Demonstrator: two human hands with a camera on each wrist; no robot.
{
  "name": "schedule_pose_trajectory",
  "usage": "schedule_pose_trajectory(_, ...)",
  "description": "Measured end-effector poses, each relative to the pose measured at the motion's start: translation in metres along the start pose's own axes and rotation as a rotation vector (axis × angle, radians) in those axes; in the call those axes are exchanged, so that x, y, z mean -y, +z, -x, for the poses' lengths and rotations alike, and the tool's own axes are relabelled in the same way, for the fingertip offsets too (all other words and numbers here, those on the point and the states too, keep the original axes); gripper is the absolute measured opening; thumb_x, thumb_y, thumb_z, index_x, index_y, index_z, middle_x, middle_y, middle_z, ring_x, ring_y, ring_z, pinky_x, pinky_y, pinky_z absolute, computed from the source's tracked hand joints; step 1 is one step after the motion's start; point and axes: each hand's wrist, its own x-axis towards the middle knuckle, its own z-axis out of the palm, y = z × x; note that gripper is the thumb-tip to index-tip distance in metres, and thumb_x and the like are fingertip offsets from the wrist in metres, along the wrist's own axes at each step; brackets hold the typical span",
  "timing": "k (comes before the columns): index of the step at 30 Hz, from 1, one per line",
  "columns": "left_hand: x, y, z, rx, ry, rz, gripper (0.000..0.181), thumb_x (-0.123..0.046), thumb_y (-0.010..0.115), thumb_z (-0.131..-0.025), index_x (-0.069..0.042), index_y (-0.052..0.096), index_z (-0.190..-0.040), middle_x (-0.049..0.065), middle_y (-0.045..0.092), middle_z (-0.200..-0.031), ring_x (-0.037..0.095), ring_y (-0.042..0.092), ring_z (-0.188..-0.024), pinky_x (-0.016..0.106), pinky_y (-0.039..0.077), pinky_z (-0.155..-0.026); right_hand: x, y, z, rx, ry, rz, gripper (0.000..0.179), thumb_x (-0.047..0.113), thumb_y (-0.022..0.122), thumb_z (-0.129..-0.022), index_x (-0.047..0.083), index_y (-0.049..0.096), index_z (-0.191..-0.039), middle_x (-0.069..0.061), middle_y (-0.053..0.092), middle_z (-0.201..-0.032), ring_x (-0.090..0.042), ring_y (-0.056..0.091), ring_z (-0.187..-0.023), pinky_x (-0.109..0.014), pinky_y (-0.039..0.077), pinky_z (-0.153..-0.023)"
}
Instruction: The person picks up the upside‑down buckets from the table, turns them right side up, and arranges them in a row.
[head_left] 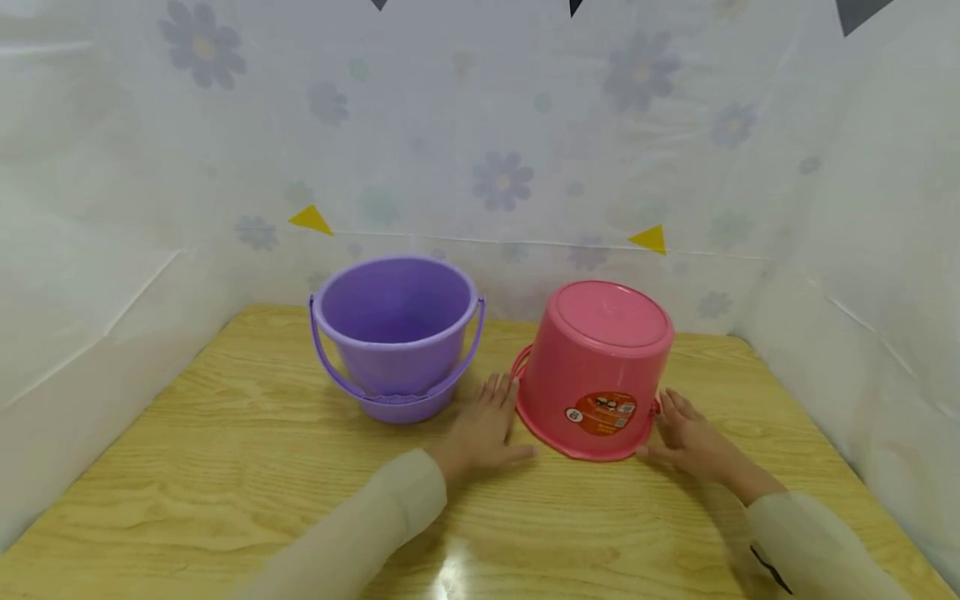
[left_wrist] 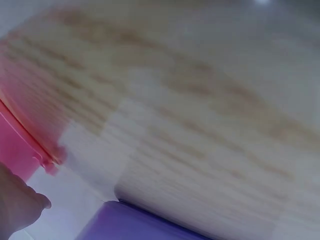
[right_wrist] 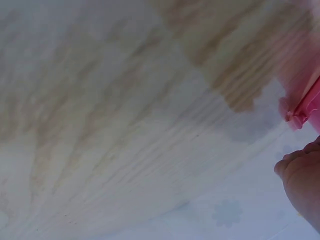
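Note:
A pink bucket (head_left: pixel 592 367) stands upside down on the wooden table, its base facing up and an orange label on its side. My left hand (head_left: pixel 483 425) lies at its left lower rim, fingers straight and thumb spread. On the opposite side my right hand (head_left: pixel 690 442) is at the rim with its fingers extended. In the left wrist view the left hand (left_wrist: pixel 20 205) is near the pink rim. The right wrist view shows the right hand (right_wrist: pixel 302 180) below a handle lug of the pink bucket (right_wrist: pixel 315 105).
An upright purple bucket (head_left: pixel 401 367) with its handle hanging in front stands left of the pink one, close to my left hand. The wooden table (head_left: pixel 225 467) is bordered by a pale flowered sheet (head_left: pixel 420 183) behind and plain sheeting at both sides.

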Motion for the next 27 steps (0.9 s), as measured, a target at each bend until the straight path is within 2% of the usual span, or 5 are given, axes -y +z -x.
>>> schedule_pose_trajectory(3, 0.001, -0.001, -0.008, 0.027, -0.039, 0.002, 0.108, -0.071, 0.05, -0.077, 0.003, 0.013, -0.147, 0.023, 0.014, -0.153, 0.038, 0.013, -0.142, 0.044, 0.017, -0.118, -0.003, 0.003, -0.003, 0.014, 0.006, -0.022, 0.105, 0.043, 0.071, -0.078, -0.014, 0.012, -0.143, -0.04, 0.014, -0.145, -0.058, 0.015, -0.131, -0.071, 0.019, -0.101)
schedule_pose_trajectory(11, 0.008, 0.002, -0.028, 0.101, -0.094, 0.117, 0.119, -0.07, 0.06, -0.071, 0.004, 0.007, -0.147, 0.024, 0.006, -0.154, 0.036, 0.007, -0.144, 0.041, 0.013, -0.119, -0.007, 0.007, -0.014, 0.053, 0.04, -0.055, 0.109, 0.047, 0.073, -0.074, -0.007, 0.011, -0.146, -0.037, 0.014, -0.147, -0.054, 0.011, -0.134, -0.07, 0.013, -0.105)
schedule_pose_trajectory(18, 0.007, 0.003, -0.035, 0.152, -0.141, 0.161, 0.125, -0.07, 0.066, -0.066, 0.002, 0.005, -0.148, 0.021, 0.004, -0.156, 0.033, 0.005, -0.145, 0.039, 0.011, -0.119, -0.008, 0.005, -0.017, 0.094, 0.022, -0.12, 0.114, 0.04, 0.078, -0.07, -0.007, 0.008, -0.146, -0.036, 0.013, -0.147, -0.053, 0.01, -0.134, -0.072, 0.009, -0.102)
schedule_pose_trajectory(23, 0.005, -0.001, -0.037, 0.143, -0.164, 0.164, 0.128, -0.066, 0.072, -0.062, 0.004, 0.007, -0.147, 0.023, 0.008, -0.155, 0.034, 0.008, -0.144, 0.039, 0.012, -0.119, -0.009, 0.007, -0.019, 0.091, -0.026, -0.14, 0.112, 0.037, 0.081, -0.068, -0.001, 0.01, -0.147, -0.032, 0.018, -0.146, -0.053, 0.016, -0.132, -0.074, 0.013, -0.099)
schedule_pose_trajectory(27, 0.004, -0.002, -0.04, 0.147, -0.187, 0.155, 0.129, -0.065, 0.074, -0.061, 0.006, 0.009, -0.146, 0.024, 0.011, -0.154, 0.035, 0.011, -0.143, 0.04, 0.015, -0.119, -0.011, 0.009, -0.023, 0.073, -0.096, -0.19, 0.104, 0.032, 0.083, -0.067, -0.001, 0.021, -0.143, -0.029, 0.028, -0.141, -0.047, 0.027, -0.129, -0.068, 0.023, -0.101)
